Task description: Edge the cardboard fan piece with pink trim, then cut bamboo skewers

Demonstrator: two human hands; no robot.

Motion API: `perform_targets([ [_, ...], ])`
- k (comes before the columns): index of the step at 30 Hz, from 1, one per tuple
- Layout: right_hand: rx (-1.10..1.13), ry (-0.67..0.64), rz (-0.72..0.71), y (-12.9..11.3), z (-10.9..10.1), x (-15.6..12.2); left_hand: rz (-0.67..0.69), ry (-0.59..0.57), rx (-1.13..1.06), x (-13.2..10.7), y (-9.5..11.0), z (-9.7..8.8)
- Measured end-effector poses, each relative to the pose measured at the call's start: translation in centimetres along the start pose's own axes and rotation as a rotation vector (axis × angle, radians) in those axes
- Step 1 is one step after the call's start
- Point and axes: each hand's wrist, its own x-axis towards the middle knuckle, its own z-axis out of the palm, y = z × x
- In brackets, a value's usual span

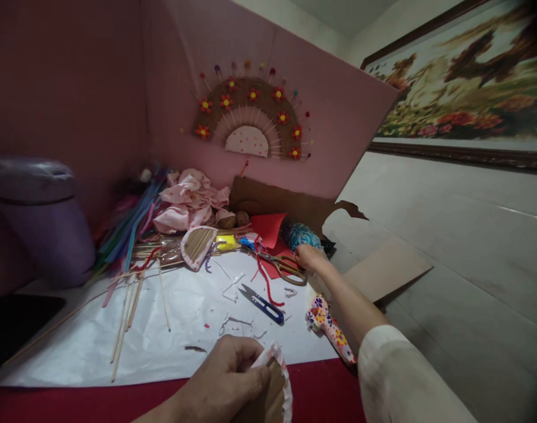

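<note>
My left hand [227, 379] pinches a cardboard piece [268, 388] with a pink-and-white fabric edge, close to me at the bottom. Across the table, my right hand [310, 257] is curled at the near side of a blue-and-white yarn ball [302, 235]; its fingertips are hidden, so what they hold cannot be seen. Scissors with bronze-coloured handles [290, 270] lie just left of that hand, partly over red sheet material [271, 229]. Blue thread snips [263, 304] rest on the white sheet [184, 317]. A second fabric-edged half-round cardboard [198, 248] lies farther back.
A purple bin [43, 223] stands at the left beside colourful pipe cleaners [136, 217]. Thin wooden sticks [130, 311], crumpled pink fabric [189, 202] and a flower-patterned wrapped piece [330, 329] lie about. A flower-decorated cardboard arch [251, 100] is on the pink panel [334, 129] behind.
</note>
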Motion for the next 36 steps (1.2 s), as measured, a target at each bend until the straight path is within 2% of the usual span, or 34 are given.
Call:
perform_targets([
  [5, -0.005, 0.029, -0.020, 0.2, -1.4, -1.0, -0.018, -0.001, -0.029, -0.1, 0.5, 0.4],
  [11, 0.073, 0.191, -0.070, 0.8, -3.3, -4.7, 0.045, 0.125, -0.025, 0.3, 0.7, -0.6],
  [14, 0.157, 0.309, -0.130, 0.1, -4.0, -8.2, 0.062, 0.176, -0.024, 0.3, 1.0, -1.0],
  [17, 0.260, 0.375, -0.232, -2.0, -4.3, -13.1, 0.072, 0.191, -0.022, -0.1, 1.5, -0.9],
  [18, 0.313, 0.398, -0.285, -2.9, -4.3, -14.9, 0.075, 0.189, -0.023, -0.2, 1.6, -0.9],
  [19, 0.467, 0.462, -0.393, -3.8, -4.3, -16.6, 0.078, 0.186, -0.026, -0.3, 1.8, -0.8],
  [21, 0.669, 0.499, -0.609, -5.5, -4.1, -19.7, 0.090, 0.180, -0.024, -0.4, 1.9, -0.8],
  [22, 0.708, 0.509, -0.672, -6.2, -4.0, -20.9, 0.101, 0.179, -0.018, -0.4, 1.8, -0.8],
  [24, 0.718, 0.538, -0.709, -7.3, -3.8, -22.5, 0.125, 0.182, -0.006, -0.4, 1.8, -0.8],
  [27, 0.724, 0.554, -0.717, -8.0, -3.6, -23.0, 0.125, 0.166, -0.018, -0.4, 1.7, -0.8],
  [36, 0.628, 0.563, -0.763, -8.7, -3.6, -22.1, 0.110, 0.157, -0.011, -0.2, 1.6, -0.9],
])
